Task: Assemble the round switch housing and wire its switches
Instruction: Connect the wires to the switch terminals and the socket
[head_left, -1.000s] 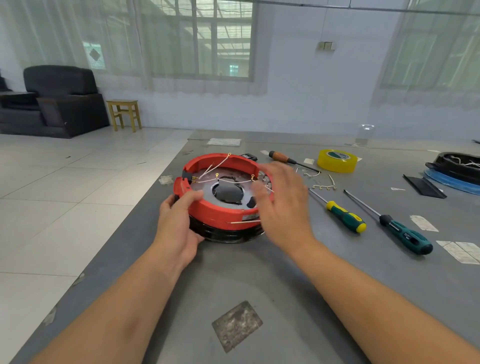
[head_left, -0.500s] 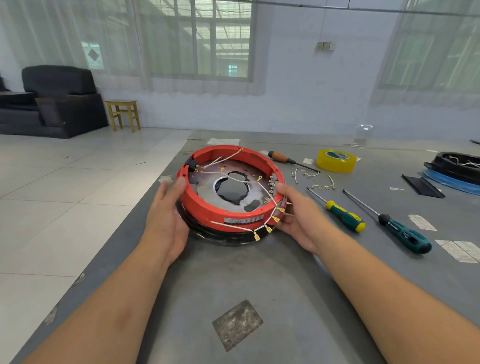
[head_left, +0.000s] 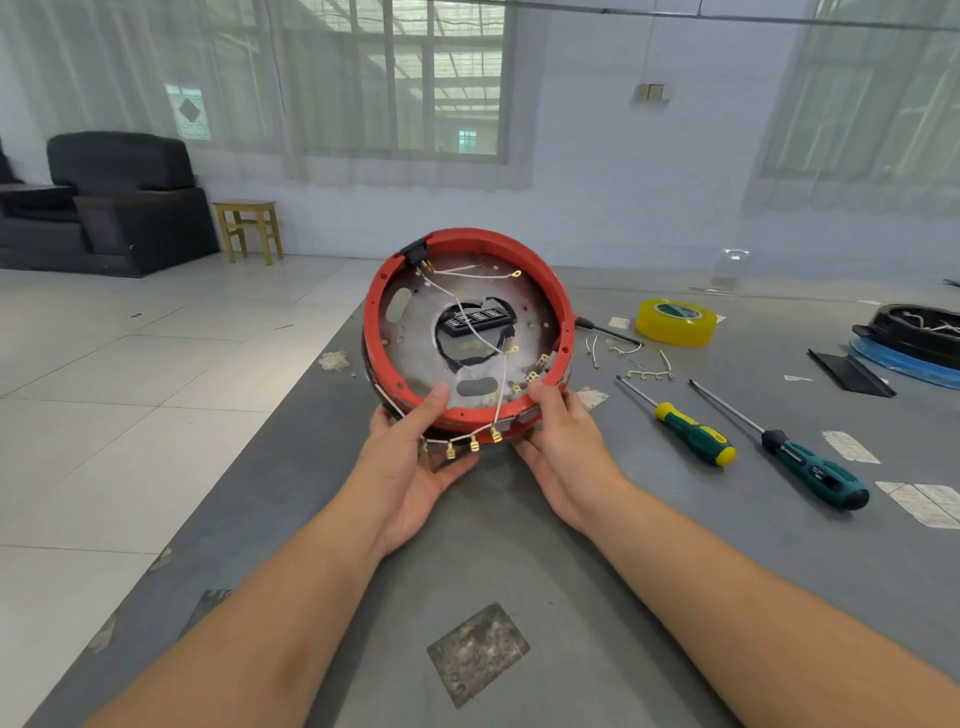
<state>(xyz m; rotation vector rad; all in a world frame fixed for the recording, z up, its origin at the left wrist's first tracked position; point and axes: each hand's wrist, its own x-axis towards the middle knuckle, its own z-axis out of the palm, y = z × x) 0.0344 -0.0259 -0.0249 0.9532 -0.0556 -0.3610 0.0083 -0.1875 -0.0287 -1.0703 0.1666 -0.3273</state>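
Red housing (head_left: 470, 332) tipped up on its near edge above the table (head_left: 519, 545), open face toward me, white wires (head_left: 480, 332) crossing inside. My left hand (head_left: 410, 467) grips the rim at 7 o'clock, right hand (head_left: 563, 457) at 5. Screwdrivers (head_left: 693, 434) at 3 o'clock, nearer my right.

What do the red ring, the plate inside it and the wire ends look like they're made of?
Red ring: probably moulded plastic, matte, uniformly coloured. Inner plate: likely bare metal, dull grey with punched slots. Wire ends: brass-coloured crimp terminals, shiny, on white-sheathed wires.
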